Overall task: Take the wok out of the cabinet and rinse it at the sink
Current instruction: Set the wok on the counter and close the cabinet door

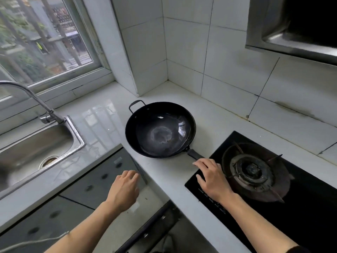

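A black wok (pixel 160 130) sits upright on the white counter (pixel 169 172) in the corner between sink and stove. It has a small loop handle at the far left and a long handle (pixel 194 154) pointing toward me. My right hand (pixel 211 179) lies palm down over the end of that long handle, fingers spread and not wrapped around it. My left hand (pixel 125 189) hovers over the counter's front edge, fingers loosely apart, holding nothing. The steel sink (pixel 76 136) is at the left with its curved tap (pixel 36 99) above; no water is running.
A black gas hob with a burner (pixel 253 170) lies directly right of the wok. A steel range hood (pixel 291 39) hangs at the upper right. Grey cabinet fronts (pixel 94 181) sit below the counter. Tiled walls and a window (pixel 45 42) close off the back.
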A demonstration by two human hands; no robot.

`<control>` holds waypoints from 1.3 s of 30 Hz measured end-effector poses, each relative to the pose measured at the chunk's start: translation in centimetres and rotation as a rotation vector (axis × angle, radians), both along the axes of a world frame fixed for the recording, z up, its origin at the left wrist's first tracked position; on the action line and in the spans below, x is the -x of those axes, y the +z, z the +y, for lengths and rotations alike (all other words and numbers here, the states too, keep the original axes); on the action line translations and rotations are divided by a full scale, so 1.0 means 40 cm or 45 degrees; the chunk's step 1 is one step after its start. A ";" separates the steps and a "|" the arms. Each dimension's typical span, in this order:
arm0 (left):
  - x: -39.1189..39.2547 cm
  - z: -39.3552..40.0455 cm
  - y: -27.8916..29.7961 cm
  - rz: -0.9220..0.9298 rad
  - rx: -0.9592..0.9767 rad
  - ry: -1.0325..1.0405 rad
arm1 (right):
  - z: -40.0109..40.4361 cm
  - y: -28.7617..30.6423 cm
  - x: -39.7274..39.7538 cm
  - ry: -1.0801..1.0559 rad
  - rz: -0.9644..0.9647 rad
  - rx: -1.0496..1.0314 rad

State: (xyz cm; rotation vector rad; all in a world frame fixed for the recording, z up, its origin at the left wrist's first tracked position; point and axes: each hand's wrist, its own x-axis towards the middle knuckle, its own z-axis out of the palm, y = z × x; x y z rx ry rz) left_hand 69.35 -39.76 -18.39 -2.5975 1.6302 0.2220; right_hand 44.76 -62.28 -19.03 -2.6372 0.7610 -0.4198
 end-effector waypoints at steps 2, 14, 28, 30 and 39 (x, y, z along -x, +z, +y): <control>0.018 0.052 -0.019 0.016 -0.152 0.042 | 0.042 -0.007 0.017 0.016 0.000 -0.024; 0.105 0.255 -0.127 0.274 -0.283 0.162 | 0.289 -0.059 0.223 -0.206 0.487 -0.151; 0.190 0.446 -0.253 0.576 -0.229 0.198 | 0.707 -0.022 0.430 -0.496 0.677 -0.177; 0.197 0.443 -0.254 0.582 -0.211 0.204 | 0.730 -0.013 0.447 -0.523 0.636 -0.190; 0.291 0.431 -0.248 0.692 -0.142 0.351 | 0.713 -0.036 0.551 -0.632 0.581 -0.293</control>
